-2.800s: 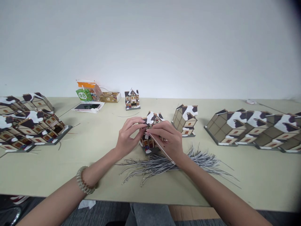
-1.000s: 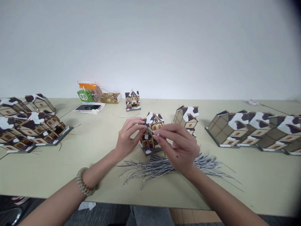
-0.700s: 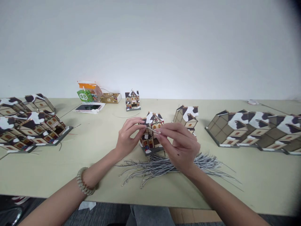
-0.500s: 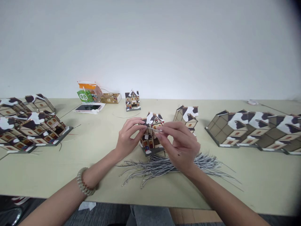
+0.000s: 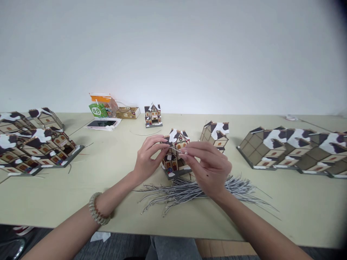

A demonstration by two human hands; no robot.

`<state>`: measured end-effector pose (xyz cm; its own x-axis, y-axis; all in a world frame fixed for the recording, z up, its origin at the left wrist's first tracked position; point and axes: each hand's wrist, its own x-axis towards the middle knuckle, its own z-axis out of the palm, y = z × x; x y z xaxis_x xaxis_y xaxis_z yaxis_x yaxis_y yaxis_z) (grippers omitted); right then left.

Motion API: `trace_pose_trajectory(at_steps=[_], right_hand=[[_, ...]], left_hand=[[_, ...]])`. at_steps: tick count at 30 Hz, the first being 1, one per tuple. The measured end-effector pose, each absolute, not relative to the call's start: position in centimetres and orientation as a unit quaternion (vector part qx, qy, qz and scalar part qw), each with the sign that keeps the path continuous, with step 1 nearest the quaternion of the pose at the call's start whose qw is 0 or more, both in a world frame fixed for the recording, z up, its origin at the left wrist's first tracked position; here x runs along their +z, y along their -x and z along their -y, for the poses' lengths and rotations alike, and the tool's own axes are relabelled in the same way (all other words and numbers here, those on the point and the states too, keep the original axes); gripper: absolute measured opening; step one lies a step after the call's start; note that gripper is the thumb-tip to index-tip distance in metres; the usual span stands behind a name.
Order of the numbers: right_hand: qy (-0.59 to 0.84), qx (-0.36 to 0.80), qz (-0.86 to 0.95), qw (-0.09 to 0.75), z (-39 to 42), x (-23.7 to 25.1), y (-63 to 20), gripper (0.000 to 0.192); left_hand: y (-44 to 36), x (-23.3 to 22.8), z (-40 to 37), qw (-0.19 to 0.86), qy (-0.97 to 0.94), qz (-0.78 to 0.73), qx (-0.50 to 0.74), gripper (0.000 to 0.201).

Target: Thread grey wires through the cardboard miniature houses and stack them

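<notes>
Thin wire (image 5: 176,149) pinched in right hand (image 5: 210,169), long axis running up-left to model house (image 5: 175,153) roof, steadied there by left hand (image 5: 148,159); house upright on table (image 5: 114,173).

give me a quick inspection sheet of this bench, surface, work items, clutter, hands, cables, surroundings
surface: pale table, mostly bare near the front edge
job's things: small model house upright at centre; thin grey wire pinched at its roof; pile of grey wires in front of it
clutter: rows of model houses lying at left and at right; one house upright at back; phone; orange and green pack
grippers: left hand steadies the house; right hand pinches the wire
cables: nothing seen
surroundings: plain white wall
</notes>
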<state>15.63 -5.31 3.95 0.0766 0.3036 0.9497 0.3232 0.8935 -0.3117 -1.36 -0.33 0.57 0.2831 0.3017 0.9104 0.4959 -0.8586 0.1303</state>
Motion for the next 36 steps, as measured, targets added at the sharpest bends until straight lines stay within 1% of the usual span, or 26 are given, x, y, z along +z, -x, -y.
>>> trace_pose_trajectory(at_steps=[19, 36], right_hand=[[0.251, 0.017, 0.673, 0.696, 5.23, 4.18, -15.88, 0.014], [0.235, 0.096, 0.667, 0.7, 5.0, 3.67, -15.9, 0.016]], left_hand=[[1.41, 0.5, 0.36, 0.089, 0.797, 0.256, -0.54, 0.014], [1.41, 0.48, 0.3, 0.095, 0.797, 0.244, -0.545, 0.017]])
